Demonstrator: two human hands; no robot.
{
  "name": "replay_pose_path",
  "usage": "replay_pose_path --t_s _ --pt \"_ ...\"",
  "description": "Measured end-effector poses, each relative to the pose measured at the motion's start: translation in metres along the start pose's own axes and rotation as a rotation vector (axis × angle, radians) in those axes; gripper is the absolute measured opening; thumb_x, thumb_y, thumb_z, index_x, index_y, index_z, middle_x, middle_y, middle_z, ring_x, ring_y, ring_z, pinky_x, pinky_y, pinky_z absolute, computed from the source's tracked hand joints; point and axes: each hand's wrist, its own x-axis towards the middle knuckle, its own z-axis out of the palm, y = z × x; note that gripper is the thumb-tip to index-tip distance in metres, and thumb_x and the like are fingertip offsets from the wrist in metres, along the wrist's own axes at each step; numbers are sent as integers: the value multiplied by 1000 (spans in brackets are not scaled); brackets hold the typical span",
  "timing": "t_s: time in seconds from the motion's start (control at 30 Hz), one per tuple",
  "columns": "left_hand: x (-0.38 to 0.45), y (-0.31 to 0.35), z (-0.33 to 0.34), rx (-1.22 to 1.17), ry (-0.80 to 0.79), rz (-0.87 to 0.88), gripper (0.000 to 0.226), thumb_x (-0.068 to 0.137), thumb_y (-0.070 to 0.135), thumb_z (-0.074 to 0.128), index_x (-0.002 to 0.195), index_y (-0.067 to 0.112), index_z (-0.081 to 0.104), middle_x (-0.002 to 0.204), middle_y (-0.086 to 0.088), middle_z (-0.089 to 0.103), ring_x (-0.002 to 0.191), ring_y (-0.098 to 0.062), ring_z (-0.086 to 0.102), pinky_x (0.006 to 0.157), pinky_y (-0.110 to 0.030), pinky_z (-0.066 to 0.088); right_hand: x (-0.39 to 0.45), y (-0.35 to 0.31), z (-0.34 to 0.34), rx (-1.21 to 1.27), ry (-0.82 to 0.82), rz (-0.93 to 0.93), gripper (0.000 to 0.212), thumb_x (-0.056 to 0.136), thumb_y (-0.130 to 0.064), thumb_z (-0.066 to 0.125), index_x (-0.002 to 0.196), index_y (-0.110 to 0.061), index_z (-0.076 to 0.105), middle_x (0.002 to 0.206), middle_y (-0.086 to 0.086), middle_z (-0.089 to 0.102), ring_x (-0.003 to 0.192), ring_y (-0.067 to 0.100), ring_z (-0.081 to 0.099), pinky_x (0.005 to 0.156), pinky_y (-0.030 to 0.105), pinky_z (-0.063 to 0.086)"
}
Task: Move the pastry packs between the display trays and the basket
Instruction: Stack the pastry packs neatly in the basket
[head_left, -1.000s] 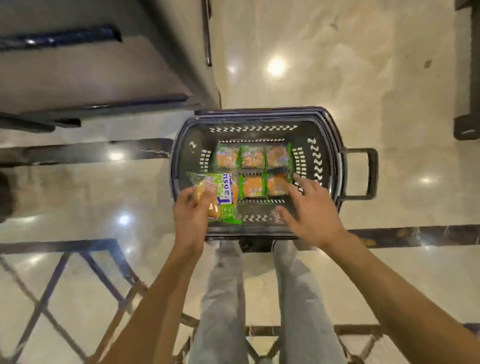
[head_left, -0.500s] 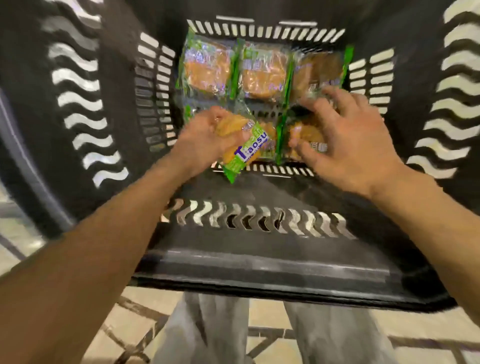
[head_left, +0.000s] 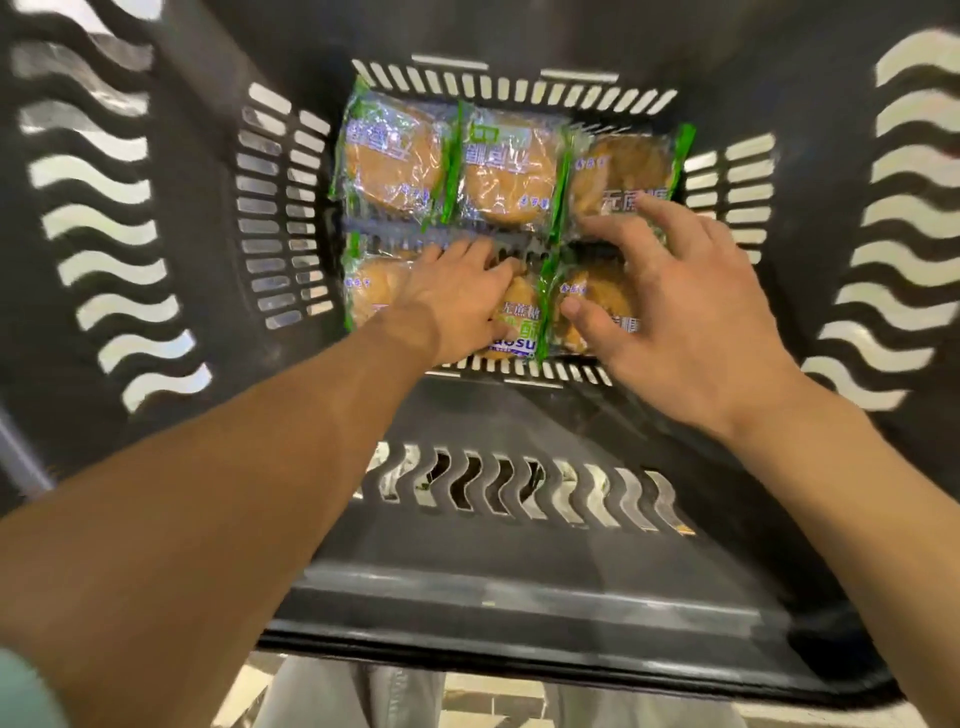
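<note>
A black plastic basket fills the view, and both my hands reach down to its floor. Three clear, green-edged pastry packs lie in the back row: left, middle, right. In the front row, my left hand rests on the middle pastry pack, fingers curled over its far edge, the pack lying flat. A front-left pack is partly hidden by that hand. My right hand hovers with fingers spread over the front-right pack, thumb touching it.
The basket's tall slotted walls rise on all sides around my forearms. Its near rim crosses the bottom of the view. Below the rim, my grey trouser legs and pale floor tiles show.
My left hand has carried the pack down from above the basket rim and laid it flat in the front row. My head has come much closer to the basket. My right hand stays spread.
</note>
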Motion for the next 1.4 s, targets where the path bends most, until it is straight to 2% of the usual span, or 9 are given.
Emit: replay_pose_path --t_s 0.2,0.33,0.43,0.6,0.73,0.9,1.07,1.23,1.4 --pt "-67 5 -34 -163 201 -109 66 97 56 51 152 23 33 147 -9 42 136 -30 39 111 -49 32 -30 -20 -42 -76 -6 -37 68 88 -62 42 146 -27 44 156 14 36 141 39 34 114 52 31" --pt "-202 14 -120 -246 515 -245 49 98 46 45 138 18 52 130 -8 59 119 -32 54 99 -48 42 -82 -70 -133 -41 78 -92 64 91 -59 45 143 -22 49 153 16 41 135 40 42 111 53 37" --pt "-334 20 -204 -384 750 -265 47 93 45 51 129 16 61 120 -7 64 111 -30 57 93 -44 48 -127 -133 -234 13 180 -186 60 92 -53 49 142 -20 53 152 16 43 133 41 44 110 54 38" --pt "-537 19 -332 -546 1008 -334 47 95 44 56 135 21 57 128 2 60 119 -13 46 97 -16 29 -199 -265 -394 37 350 -418 54 96 -52 47 141 -22 52 147 15 48 131 36 44 107 51 39" --pt "-671 3 -370 -548 1277 -411 44 96 43 57 135 22 56 128 3 60 120 -17 52 100 -25 37 -239 -370 -466 24 489 -613 49 95 -51 48 136 -26 52 142 8 54 124 29 47 100 44 40" --pt "-799 -61 -351 -567 1526 -549 47 94 47 53 136 27 56 130 7 58 123 -14 50 101 -23 35 -268 -511 -498 -23 608 -770 48 94 -48 50 135 -23 57 138 4 54 123 26 49 102 37 37" --pt "-886 -155 -324 -588 1616 -553 46 96 48 52 136 26 55 128 12 57 120 -10 50 99 -22 36 -275 -644 -490 -38 652 -757 50 96 -51 48 134 -22 60 138 4 56 126 25 51 102 38 40" --pt "-922 -235 -329 -628 1645 -517 48 96 51 48 137 27 54 131 14 56 123 -6 49 101 -30 40 -261 -738 -496 -124 630 -766 52 95 -55 46 134 -23 59 138 2 55 127 23 50 102 43 43" --pt "-912 -283 -373 -675 1644 -414 49 95 52 49 137 27 55 133 15 56 127 -7 49 107 -26 37 -229 -775 -508 -66 642 -713 51 95 -56 46 133 -24 60 139 2 54 127 24 50 104 46 45"
